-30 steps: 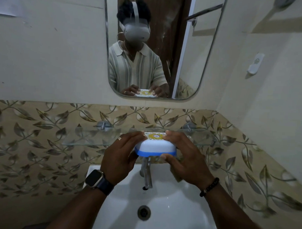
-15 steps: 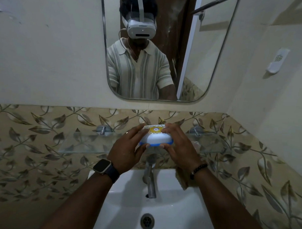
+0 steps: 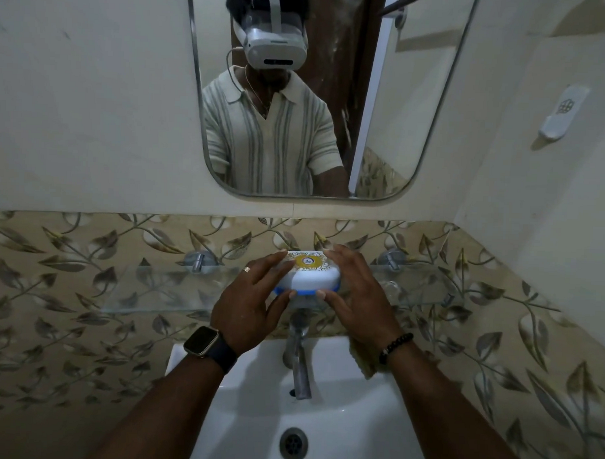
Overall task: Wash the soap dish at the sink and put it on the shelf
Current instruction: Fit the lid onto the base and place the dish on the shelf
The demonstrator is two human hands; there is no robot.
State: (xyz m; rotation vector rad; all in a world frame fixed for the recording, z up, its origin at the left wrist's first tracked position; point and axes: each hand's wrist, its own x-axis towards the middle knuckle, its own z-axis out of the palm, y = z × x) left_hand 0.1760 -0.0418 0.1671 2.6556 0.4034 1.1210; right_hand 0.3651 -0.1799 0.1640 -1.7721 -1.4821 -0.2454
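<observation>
Head view shows left hand [image 3: 254,296] and right hand [image 3: 357,293] both gripping the dish [image 3: 309,276] at the shelf [image 3: 162,289], above the tap [image 3: 298,359], probably to set it level.

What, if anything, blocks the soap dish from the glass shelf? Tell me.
Nothing visible does. The left hand and right hand hold the soap dish at the glass shelf, above the tap. The shelf shows no other items. Whether the dish already rests on it cannot be told.
</observation>
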